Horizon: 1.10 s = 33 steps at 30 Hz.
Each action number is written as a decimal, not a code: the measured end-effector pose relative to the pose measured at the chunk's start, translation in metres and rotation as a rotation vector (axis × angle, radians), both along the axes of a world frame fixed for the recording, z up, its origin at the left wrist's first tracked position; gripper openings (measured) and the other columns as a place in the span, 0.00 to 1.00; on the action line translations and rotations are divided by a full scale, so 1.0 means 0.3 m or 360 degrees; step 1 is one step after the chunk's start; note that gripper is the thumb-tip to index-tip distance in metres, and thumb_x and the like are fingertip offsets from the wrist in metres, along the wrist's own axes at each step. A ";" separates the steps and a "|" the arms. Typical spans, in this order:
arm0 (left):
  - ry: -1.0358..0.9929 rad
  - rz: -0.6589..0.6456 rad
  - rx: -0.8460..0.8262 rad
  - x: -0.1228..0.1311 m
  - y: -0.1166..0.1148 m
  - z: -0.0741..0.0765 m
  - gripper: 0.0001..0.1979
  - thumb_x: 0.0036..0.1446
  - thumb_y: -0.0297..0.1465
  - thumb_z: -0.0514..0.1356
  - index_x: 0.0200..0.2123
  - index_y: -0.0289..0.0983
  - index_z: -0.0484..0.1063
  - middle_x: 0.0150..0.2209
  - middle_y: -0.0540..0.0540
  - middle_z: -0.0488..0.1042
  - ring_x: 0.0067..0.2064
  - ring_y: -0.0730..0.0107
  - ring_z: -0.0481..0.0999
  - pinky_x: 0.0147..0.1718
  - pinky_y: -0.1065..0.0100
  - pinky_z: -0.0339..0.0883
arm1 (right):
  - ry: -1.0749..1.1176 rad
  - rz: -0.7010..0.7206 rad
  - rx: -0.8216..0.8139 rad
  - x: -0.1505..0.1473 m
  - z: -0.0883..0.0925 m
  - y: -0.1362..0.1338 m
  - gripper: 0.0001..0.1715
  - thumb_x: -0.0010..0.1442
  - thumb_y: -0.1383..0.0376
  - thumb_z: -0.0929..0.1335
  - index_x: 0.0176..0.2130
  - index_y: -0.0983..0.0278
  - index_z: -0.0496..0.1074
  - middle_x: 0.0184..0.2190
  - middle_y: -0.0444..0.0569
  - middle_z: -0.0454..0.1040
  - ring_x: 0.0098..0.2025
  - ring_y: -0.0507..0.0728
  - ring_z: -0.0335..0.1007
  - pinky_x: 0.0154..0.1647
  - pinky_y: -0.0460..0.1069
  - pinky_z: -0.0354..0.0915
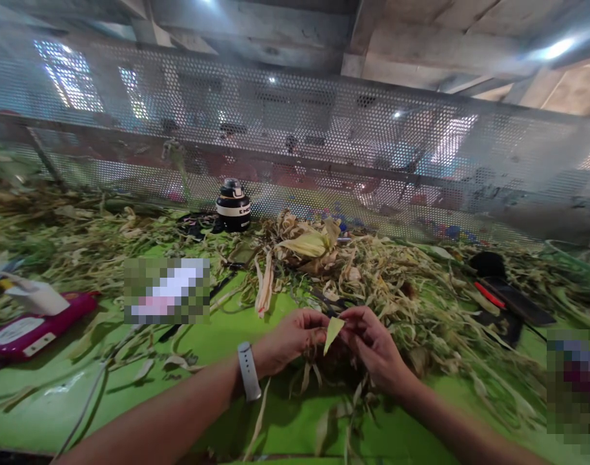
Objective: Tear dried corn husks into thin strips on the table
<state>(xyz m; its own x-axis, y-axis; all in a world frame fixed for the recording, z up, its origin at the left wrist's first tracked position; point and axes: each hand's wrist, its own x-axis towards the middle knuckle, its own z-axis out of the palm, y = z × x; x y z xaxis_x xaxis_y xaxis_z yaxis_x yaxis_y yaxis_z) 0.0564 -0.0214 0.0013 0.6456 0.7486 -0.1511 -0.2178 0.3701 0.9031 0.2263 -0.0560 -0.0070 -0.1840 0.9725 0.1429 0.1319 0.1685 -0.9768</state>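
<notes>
My left hand, with a pale watch strap on its wrist, is closed in a pinch near the front middle of the green table. Close beside it, my right hand pinches too. Between the fingertips of both hands shows a small yellow-green piece of corn husk, its pointed end hanging down. Something dark lies under the fingers, too shadowed to make out. Just beyond the hands, a heap of dried husk strips covers the table, with a larger yellowish husk on top.
A black bottle with a white band stands at the back, before a perforated metal screen. At left lies a magenta power strip with a white plug and a cable. A dark phone-like slab is at right. Loose husk strips are scattered around.
</notes>
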 end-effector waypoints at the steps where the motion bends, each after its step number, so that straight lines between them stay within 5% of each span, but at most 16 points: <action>1: -0.0005 0.0008 -0.0012 0.001 -0.002 0.002 0.16 0.35 0.36 0.69 0.26 0.31 0.75 0.22 0.49 0.72 0.22 0.77 0.68 0.24 0.74 0.62 | 0.0000 0.0009 -0.0020 0.002 -0.001 0.001 0.15 0.57 0.55 0.65 0.41 0.61 0.61 0.26 0.42 0.66 0.22 0.48 0.61 0.19 0.41 0.59; 10: -0.0097 0.0148 -0.0146 0.013 -0.011 0.007 0.19 0.35 0.39 0.70 0.28 0.30 0.76 0.23 0.46 0.74 0.22 0.76 0.71 0.25 0.73 0.65 | -0.0217 -0.0152 0.0394 0.009 -0.006 0.013 0.11 0.60 0.60 0.62 0.43 0.61 0.63 0.27 0.44 0.67 0.26 0.50 0.66 0.24 0.43 0.63; 20: -0.0265 0.0052 -0.0392 0.005 -0.007 0.005 0.09 0.39 0.26 0.68 0.26 0.29 0.75 0.25 0.46 0.75 0.24 0.80 0.70 0.23 0.81 0.62 | -0.0781 -0.0092 0.1440 0.057 -0.002 0.038 0.09 0.59 0.72 0.64 0.39 0.60 0.68 0.30 0.48 0.70 0.32 0.52 0.68 0.31 0.46 0.66; 33: -0.0369 0.0024 -0.0444 0.017 -0.033 -0.002 0.07 0.42 0.29 0.66 0.26 0.31 0.73 0.25 0.44 0.74 0.26 0.75 0.72 0.23 0.77 0.63 | -0.0951 -0.0187 0.1524 0.041 -0.003 0.012 0.09 0.59 0.73 0.62 0.39 0.62 0.65 0.29 0.48 0.69 0.31 0.53 0.67 0.30 0.46 0.65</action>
